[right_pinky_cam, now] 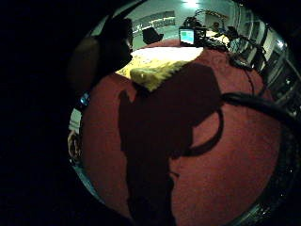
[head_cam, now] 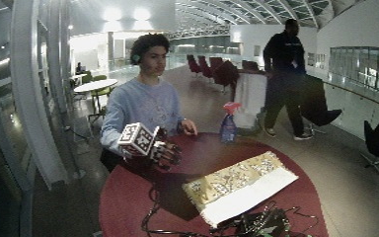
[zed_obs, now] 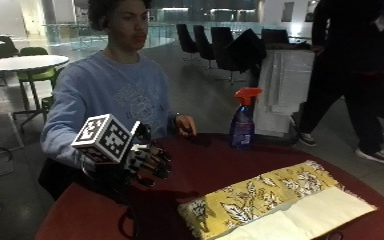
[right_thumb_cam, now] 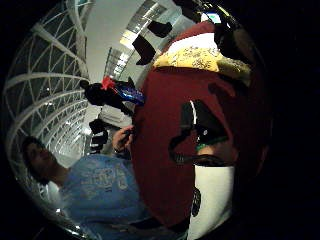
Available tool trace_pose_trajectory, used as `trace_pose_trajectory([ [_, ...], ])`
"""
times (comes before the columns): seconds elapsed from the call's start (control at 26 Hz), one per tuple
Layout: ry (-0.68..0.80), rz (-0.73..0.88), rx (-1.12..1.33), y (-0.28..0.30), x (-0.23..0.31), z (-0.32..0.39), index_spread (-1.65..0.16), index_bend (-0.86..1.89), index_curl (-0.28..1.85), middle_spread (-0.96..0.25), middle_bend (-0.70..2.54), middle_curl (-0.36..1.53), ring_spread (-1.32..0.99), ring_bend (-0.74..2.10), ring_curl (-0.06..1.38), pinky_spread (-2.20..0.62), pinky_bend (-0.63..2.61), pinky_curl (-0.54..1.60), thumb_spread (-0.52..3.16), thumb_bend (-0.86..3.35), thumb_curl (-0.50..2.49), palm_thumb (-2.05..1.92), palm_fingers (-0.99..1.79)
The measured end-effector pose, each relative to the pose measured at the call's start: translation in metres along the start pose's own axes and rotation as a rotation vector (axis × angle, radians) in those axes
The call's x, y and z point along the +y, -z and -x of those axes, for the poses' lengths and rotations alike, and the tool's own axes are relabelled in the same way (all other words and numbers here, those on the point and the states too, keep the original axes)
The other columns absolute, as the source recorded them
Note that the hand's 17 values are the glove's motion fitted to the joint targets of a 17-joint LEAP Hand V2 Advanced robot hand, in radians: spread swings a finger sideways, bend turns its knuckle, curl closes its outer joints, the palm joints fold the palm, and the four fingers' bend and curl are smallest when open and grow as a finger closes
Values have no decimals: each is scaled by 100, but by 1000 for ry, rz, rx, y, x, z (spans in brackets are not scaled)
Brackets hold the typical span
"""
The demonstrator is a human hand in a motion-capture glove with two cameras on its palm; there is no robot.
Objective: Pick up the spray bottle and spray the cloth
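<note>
Evidently the reach had not begun: the gloved right hand (zed_obs: 149, 162) hovered above the red table (zed_obs: 198, 165) near the edge where the person sat, its fingers loosely curled and nothing in them. It hung over bare tabletop, casting a shadow (right_pinky_cam: 160, 136) on the red surface beneath the palm, well apart from both task things.

The spray bottle (zed_obs: 244, 120), blue-bodied with a red trigger head, stood upright near the table's edge beside the seated person, on the side of the bare left hand (zed_obs: 185, 125), which rested on the table close to it. Standing with its trigger uppermost, the bottle looked ready to be taken round the neck, so that a finger could fall on the trigger without regripping.

The cloth (zed_obs: 258, 200), yellow with a floral print and a plain white band along one long side, lay flat and spread out toward the opposite edge, near the outside camera. Spread that way it offered a broad target, which suits spraying from above or from the side.

Judging by this layout, the hand would need to cross the table toward the bottle first; the cloth lay off that path, so snagging it seemed unlikely.
</note>
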State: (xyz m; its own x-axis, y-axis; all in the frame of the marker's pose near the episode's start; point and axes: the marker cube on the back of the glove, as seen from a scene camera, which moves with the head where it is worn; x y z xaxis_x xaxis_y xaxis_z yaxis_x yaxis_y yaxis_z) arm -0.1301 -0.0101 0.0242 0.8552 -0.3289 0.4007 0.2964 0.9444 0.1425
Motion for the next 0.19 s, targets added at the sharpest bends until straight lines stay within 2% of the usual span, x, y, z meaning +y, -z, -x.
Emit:
trace_pose_trajectory([
  [0.19, -8, -1, 7, 3, 3, -6, -30, 17, 37, -4, 29, 45, -2, 30, 36, 23, 14, 26, 108, -2, 47, 84, 78],
])
